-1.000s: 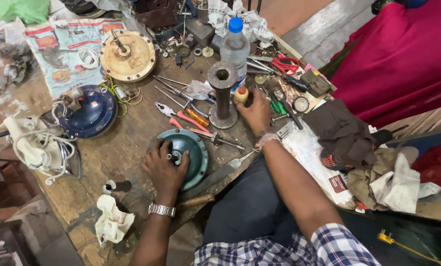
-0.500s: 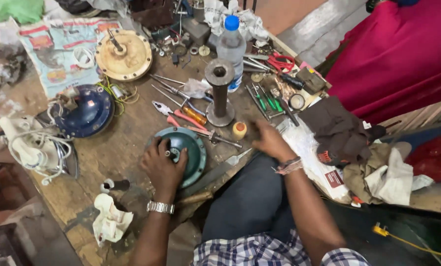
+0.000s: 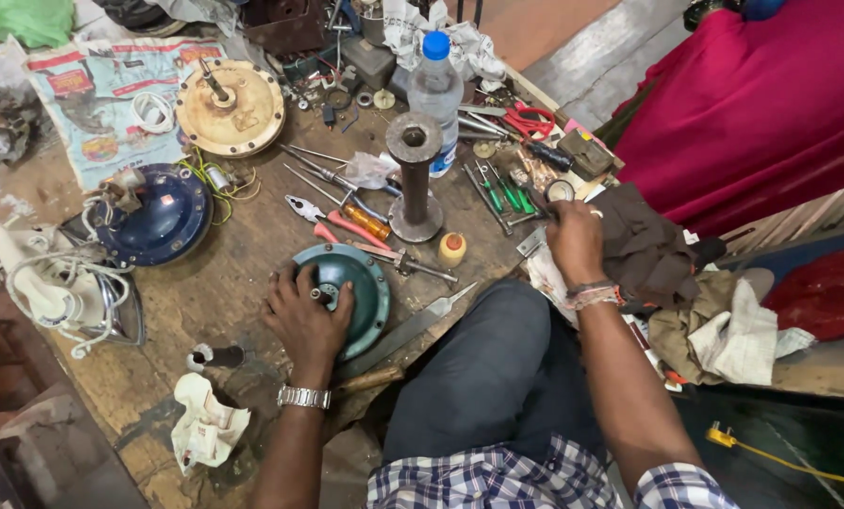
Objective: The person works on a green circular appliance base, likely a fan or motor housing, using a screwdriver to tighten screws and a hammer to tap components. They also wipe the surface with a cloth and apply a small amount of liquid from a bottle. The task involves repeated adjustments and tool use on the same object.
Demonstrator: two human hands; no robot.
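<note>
My left hand [image 3: 304, 319] presses down on a round teal motor cover [image 3: 365, 294] at the front of the wooden workbench [image 3: 205, 311], fingers curled over its central shaft. My right hand [image 3: 573, 240] reaches to the bench's right edge, fingertips among small tools beside a dark cloth [image 3: 644, 240]. Whether it holds anything is hidden by the back of the hand. A small yellow bottle [image 3: 452, 248] stands alone between the two hands.
An upright metal cylinder [image 3: 414, 179] and a plastic bottle [image 3: 435, 85] stand behind the cover. Red-handled pliers [image 3: 332, 224], screwdrivers, a long blade [image 3: 413, 325], a blue round housing [image 3: 158, 219], a tan disc [image 3: 231, 106] and a white iron [image 3: 54, 287] crowd the bench.
My right hand left the small yellow bottle standing on the bench and moved right to the tools by the dark cloth. My left hand stayed on the teal cover.
</note>
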